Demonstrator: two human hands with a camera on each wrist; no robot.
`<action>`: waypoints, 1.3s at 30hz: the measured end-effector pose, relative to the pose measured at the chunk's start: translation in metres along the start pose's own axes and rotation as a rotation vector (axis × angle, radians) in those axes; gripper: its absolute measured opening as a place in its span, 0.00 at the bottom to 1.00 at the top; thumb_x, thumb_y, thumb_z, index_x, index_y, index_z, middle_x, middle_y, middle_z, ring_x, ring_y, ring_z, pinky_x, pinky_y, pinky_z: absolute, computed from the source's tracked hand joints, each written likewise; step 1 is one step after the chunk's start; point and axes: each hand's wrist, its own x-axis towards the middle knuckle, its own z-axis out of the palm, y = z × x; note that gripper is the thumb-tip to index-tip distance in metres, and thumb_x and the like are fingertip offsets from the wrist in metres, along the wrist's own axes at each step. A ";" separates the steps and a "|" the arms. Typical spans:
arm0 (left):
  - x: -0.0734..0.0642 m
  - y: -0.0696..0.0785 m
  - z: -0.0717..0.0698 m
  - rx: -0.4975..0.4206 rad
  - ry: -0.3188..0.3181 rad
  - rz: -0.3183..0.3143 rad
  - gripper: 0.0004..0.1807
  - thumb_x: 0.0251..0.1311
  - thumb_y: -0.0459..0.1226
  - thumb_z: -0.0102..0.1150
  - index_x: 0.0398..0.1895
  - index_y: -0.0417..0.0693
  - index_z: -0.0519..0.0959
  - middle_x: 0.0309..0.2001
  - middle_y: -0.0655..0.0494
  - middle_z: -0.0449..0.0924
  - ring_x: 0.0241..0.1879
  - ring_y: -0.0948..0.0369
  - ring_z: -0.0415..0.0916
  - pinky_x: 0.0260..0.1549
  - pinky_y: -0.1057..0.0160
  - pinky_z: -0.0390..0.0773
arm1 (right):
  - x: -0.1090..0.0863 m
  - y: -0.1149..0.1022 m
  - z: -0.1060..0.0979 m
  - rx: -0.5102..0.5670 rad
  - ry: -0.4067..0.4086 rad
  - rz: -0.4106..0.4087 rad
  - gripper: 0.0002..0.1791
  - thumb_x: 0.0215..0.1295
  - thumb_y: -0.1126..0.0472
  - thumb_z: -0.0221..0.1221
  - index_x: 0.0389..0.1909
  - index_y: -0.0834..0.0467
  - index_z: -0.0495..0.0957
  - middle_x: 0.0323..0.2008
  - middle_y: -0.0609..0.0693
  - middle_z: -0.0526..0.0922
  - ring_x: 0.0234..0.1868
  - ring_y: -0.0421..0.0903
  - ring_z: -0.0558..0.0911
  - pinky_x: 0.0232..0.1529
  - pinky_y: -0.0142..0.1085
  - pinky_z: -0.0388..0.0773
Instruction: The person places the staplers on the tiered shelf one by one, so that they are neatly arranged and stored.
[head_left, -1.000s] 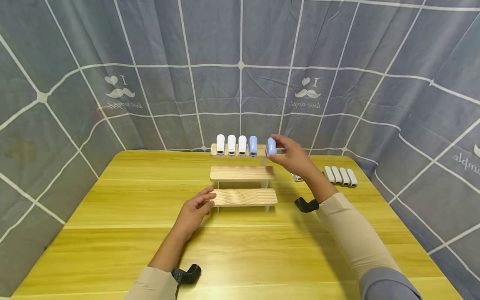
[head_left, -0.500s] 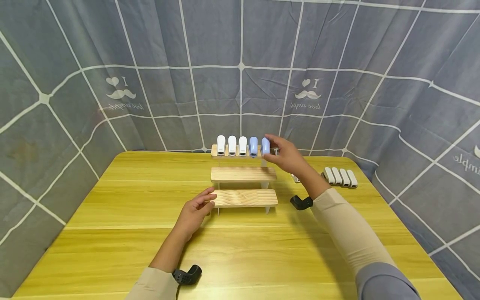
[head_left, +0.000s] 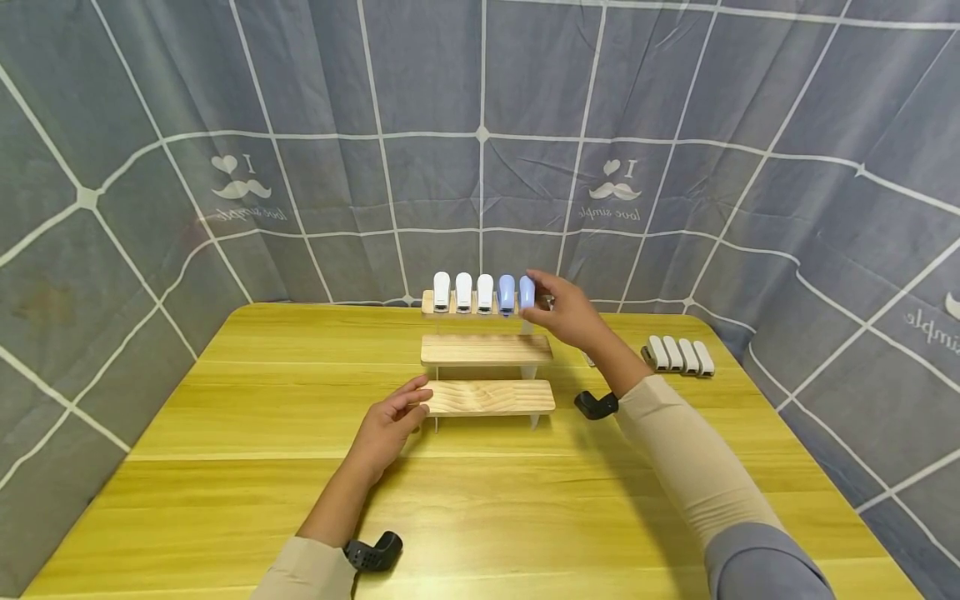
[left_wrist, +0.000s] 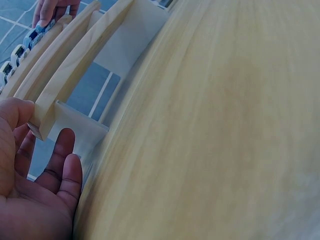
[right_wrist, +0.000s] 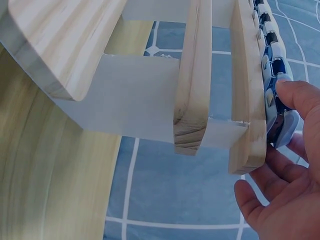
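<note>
A three-step wooden display stand (head_left: 491, 398) with pale side panels stands mid-table. Along its top step, several small staplers form a row: white staplers (head_left: 463, 292) at the left, then a blue stapler (head_left: 507, 292). At the right end, my right hand (head_left: 570, 312) pinches a second blue stapler (head_left: 527, 292) between thumb and fingers, close beside its blue neighbour. In the right wrist view that stapler (right_wrist: 284, 127) sits at the step's end, partly covered by the thumb. My left hand (head_left: 384, 429) holds the left end of the lowest step (left_wrist: 47, 107), thumb against its corner.
Several white staplers (head_left: 681, 356) lie side by side on the table at the right. Another small item (head_left: 589, 358) is mostly hidden behind the right forearm. A grey checked curtain (head_left: 480, 183) surrounds the wooden table (head_left: 465, 517) at the back and sides.
My right hand has moved left with the blue stapler, closing the gap to the other blue one on the top step. The left hand has stayed at the lowest step.
</note>
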 end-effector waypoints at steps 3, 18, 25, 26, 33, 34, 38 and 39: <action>0.000 0.000 0.000 -0.002 0.000 0.004 0.17 0.70 0.34 0.57 0.59 0.41 0.80 0.70 0.60 0.67 0.66 0.55 0.68 0.46 0.68 0.77 | 0.001 -0.001 0.000 0.014 -0.002 0.008 0.40 0.65 0.60 0.65 0.75 0.61 0.60 0.59 0.57 0.76 0.56 0.53 0.76 0.56 0.49 0.74; 0.001 -0.001 0.001 -0.001 0.008 0.012 0.16 0.70 0.34 0.57 0.59 0.41 0.80 0.70 0.59 0.67 0.64 0.55 0.69 0.45 0.68 0.77 | 0.001 0.002 0.000 0.030 -0.037 0.024 0.41 0.67 0.59 0.64 0.76 0.59 0.56 0.62 0.56 0.72 0.56 0.51 0.73 0.61 0.48 0.71; 0.001 0.000 0.001 -0.006 0.001 0.022 0.16 0.70 0.34 0.57 0.58 0.39 0.80 0.71 0.57 0.66 0.65 0.54 0.68 0.45 0.68 0.77 | 0.001 0.003 0.000 0.026 -0.025 0.020 0.41 0.67 0.60 0.64 0.76 0.61 0.56 0.61 0.56 0.73 0.56 0.51 0.73 0.61 0.48 0.71; 0.001 0.000 0.001 -0.009 0.001 0.019 0.16 0.70 0.34 0.57 0.58 0.39 0.80 0.71 0.58 0.67 0.65 0.54 0.68 0.45 0.68 0.77 | 0.001 0.004 0.000 0.025 -0.024 0.019 0.41 0.67 0.60 0.64 0.76 0.61 0.56 0.61 0.56 0.73 0.57 0.51 0.73 0.60 0.48 0.72; 0.001 0.000 0.001 -0.011 -0.006 0.021 0.16 0.70 0.33 0.57 0.59 0.38 0.79 0.71 0.57 0.66 0.65 0.54 0.69 0.45 0.68 0.77 | 0.001 0.004 0.000 0.036 -0.032 0.025 0.41 0.67 0.60 0.64 0.76 0.60 0.56 0.61 0.56 0.72 0.59 0.52 0.73 0.58 0.48 0.74; 0.001 0.000 0.001 -0.012 -0.008 0.023 0.17 0.70 0.34 0.57 0.59 0.38 0.79 0.71 0.57 0.66 0.65 0.54 0.69 0.45 0.67 0.77 | 0.001 0.004 0.000 0.038 -0.035 0.024 0.41 0.67 0.60 0.64 0.76 0.60 0.55 0.61 0.56 0.72 0.59 0.52 0.73 0.57 0.48 0.74; 0.001 0.000 0.001 -0.009 -0.005 0.026 0.17 0.70 0.34 0.57 0.59 0.38 0.79 0.71 0.57 0.66 0.64 0.54 0.69 0.46 0.65 0.77 | 0.001 0.003 -0.001 0.043 -0.042 0.027 0.41 0.67 0.60 0.63 0.77 0.59 0.55 0.61 0.56 0.72 0.59 0.52 0.73 0.57 0.48 0.74; 0.001 0.000 0.001 -0.008 -0.003 0.025 0.17 0.70 0.34 0.57 0.58 0.39 0.80 0.71 0.57 0.66 0.64 0.54 0.69 0.46 0.64 0.77 | 0.001 0.003 -0.001 0.044 -0.043 0.029 0.41 0.67 0.59 0.63 0.77 0.58 0.55 0.61 0.56 0.72 0.59 0.51 0.73 0.57 0.48 0.74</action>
